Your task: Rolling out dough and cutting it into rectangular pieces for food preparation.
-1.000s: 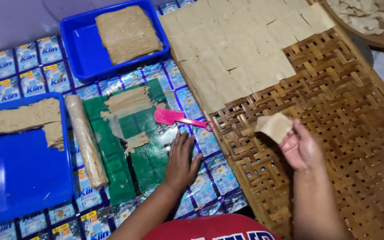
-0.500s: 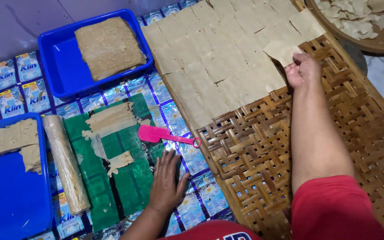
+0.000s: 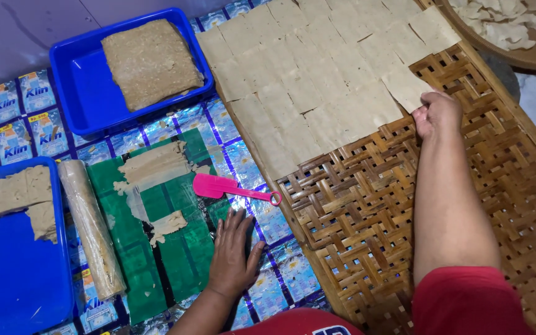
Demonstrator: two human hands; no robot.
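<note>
The right hand (image 3: 437, 115) reaches out over the woven bamboo tray (image 3: 404, 211), its grip pinched narrow on the near edge of a thin pale dough square (image 3: 406, 87), which lies flat at the end of the rows of dough squares (image 3: 317, 74) covering the tray's far part. The left hand (image 3: 234, 251) rests palm down, fingers spread and holding nothing, on the foil-printed mat (image 3: 274, 223) at the edge of the green plastic sheet (image 3: 175, 248). Just beyond it lies a pink spatula (image 3: 221, 186). Dough scraps (image 3: 153, 170) stick to the green sheet, beside a wrapped rolling pin (image 3: 91, 226). A blue tray (image 3: 82, 93) farther off holds a dough slab (image 3: 150, 62).
</note>
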